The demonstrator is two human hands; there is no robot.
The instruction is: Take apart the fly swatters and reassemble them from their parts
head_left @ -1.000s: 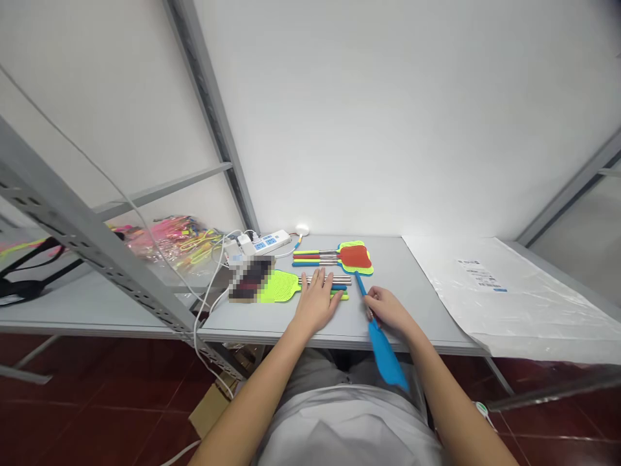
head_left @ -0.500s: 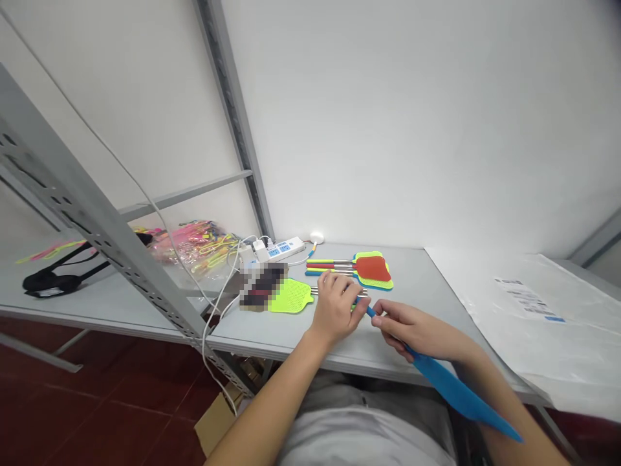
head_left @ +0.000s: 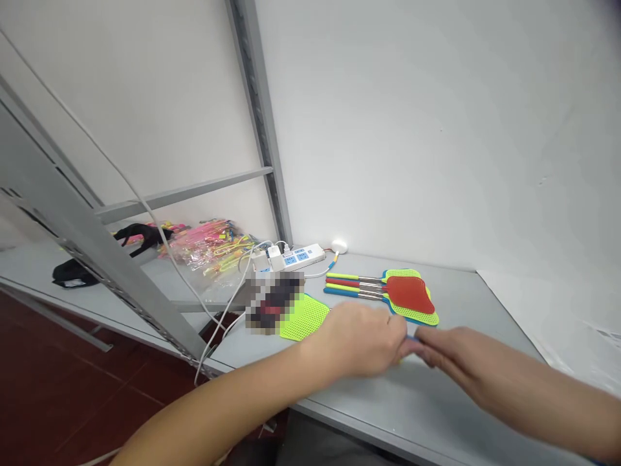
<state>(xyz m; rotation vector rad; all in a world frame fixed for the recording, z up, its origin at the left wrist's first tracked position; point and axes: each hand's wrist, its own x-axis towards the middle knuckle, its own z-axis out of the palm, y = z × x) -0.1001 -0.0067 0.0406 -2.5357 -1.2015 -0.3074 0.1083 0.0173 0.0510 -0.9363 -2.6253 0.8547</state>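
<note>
Floor (head_left: 63, 382): dark red tile
Power strip (head_left: 305, 257): on grey tabletop (head_left: 417, 404), near white wall (head_left: 436, 162)
Left hand (head_left: 361, 340): fist closed around blue flyswatter (head_left: 411, 338)
Bridging both hands: blue flyswatter, mostly hidden, in front of stacked flyswatters (head_left: 410, 294)
Right hand (head_left: 451, 353): fingers pinched onto it

Your left hand (head_left: 361, 340) and right hand (head_left: 458, 356) grip a mostly hidden blue handle (head_left: 412, 338) — just beyond them, fly swatters (head_left: 407, 294) lie stacked on the grey table (head_left: 468, 304), the red one uppermost.
</note>
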